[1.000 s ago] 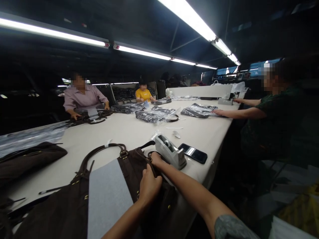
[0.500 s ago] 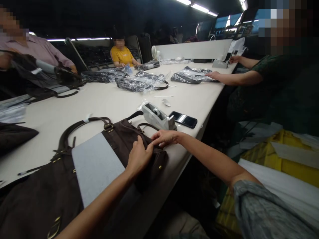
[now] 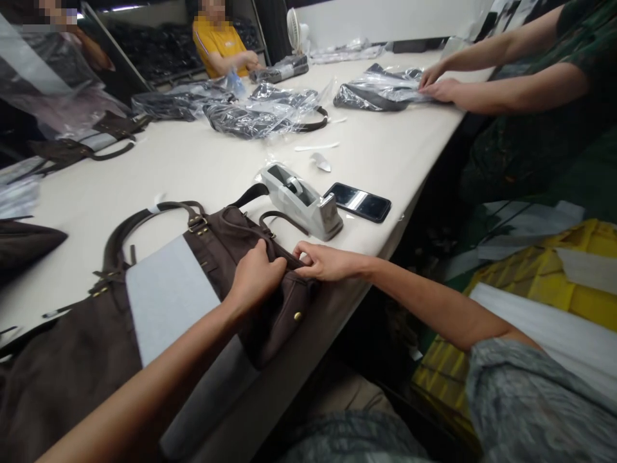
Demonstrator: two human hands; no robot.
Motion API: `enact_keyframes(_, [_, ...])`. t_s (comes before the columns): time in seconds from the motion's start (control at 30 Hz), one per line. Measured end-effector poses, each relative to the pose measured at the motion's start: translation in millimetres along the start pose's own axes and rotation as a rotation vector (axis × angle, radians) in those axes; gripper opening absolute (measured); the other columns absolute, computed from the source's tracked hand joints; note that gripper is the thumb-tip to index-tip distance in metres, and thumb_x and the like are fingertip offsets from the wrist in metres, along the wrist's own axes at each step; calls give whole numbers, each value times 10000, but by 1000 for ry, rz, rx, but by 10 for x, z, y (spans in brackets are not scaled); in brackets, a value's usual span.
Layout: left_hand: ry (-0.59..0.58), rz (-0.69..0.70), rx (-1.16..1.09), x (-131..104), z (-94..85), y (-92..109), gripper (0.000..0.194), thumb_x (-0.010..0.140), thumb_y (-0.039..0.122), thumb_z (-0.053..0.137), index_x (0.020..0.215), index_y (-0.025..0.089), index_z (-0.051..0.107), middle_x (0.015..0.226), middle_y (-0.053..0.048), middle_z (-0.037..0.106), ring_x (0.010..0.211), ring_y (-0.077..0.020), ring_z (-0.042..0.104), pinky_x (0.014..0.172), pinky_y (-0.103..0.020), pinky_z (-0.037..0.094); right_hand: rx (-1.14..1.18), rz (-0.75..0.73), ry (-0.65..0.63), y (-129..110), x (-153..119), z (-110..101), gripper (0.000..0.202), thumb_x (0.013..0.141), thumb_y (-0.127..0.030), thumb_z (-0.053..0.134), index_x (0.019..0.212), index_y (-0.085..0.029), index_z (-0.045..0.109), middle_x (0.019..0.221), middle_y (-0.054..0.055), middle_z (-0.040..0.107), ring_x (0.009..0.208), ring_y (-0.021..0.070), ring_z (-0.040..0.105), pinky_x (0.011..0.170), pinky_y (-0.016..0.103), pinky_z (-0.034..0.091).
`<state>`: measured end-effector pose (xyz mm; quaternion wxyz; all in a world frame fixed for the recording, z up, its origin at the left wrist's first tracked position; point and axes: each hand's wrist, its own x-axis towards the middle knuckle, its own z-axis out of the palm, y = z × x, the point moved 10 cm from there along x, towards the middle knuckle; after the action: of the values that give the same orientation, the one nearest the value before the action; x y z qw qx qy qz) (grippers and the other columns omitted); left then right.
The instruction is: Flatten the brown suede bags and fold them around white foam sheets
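A dark brown bag (image 3: 219,247) with looped handles (image 3: 128,231) and brass-coloured fittings lies along the front edge of the table. Wrapped across its middle is a pale grey sheet (image 3: 168,289). My left hand (image 3: 255,273) is closed on the bag's right end, its fingers partly hidden behind the fabric. My right hand (image 3: 328,260) pinches the edge of the same end, thumb and forefinger bent together. Just beyond my hands stands a grey tape dispenser (image 3: 308,209), with a black phone (image 3: 359,202) to its right.
Several plastic-wrapped bags (image 3: 250,119) lie farther back on the white table (image 3: 193,170). Across the right edge, a co-worker's hands (image 3: 438,87) touch another wrapped bag (image 3: 371,90). A person in yellow (image 3: 222,42) is at the far side. Yellow material (image 3: 588,254) is low on the right.
My view has tipped downward. My two hands stay at the bag's right end, and that end's fabric has shifted. A co-worker at left has raised a plastic-covered item.
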<state>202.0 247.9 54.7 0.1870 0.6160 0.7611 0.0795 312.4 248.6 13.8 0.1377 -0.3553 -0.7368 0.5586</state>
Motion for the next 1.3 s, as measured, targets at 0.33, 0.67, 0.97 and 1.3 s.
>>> enact_keyframes(0.33, [379,-79,-289,-14,-4,-144,452,909,332,383,1319,144,419,914,-49,662,889,-233,641,854,-328,459,28,-114,332,-40,-665,103,356,902,-77,385,1121,-199,639,1112,45,578,877,135,582,845,279,486])
enact_keyframes(0.67, [-172,397,-690,-51,147,104,556,904,620,428,844,168,747,1192,-98,624,1097,-233,574,947,-297,481,520,-148,183,144,-712,151,268,873,-436,633,842,-177,570,895,-2,471,699,95,475,588,201,511])
enact_keyframes(0.97, [-521,558,-626,-226,247,171,279,782,495,733,900,243,762,1377,-67,504,1359,-272,411,1162,-354,316,147,-243,447,-27,-947,34,158,821,-282,741,970,-233,758,1060,15,470,782,93,496,788,252,460])
enact_keyframes(1.3, [-367,695,-263,-348,333,317,461,875,640,516,954,227,704,1403,-98,482,1306,-295,386,1165,-453,258,312,-316,303,53,-954,194,105,803,-252,740,837,-168,687,1047,41,511,920,143,544,772,240,479])
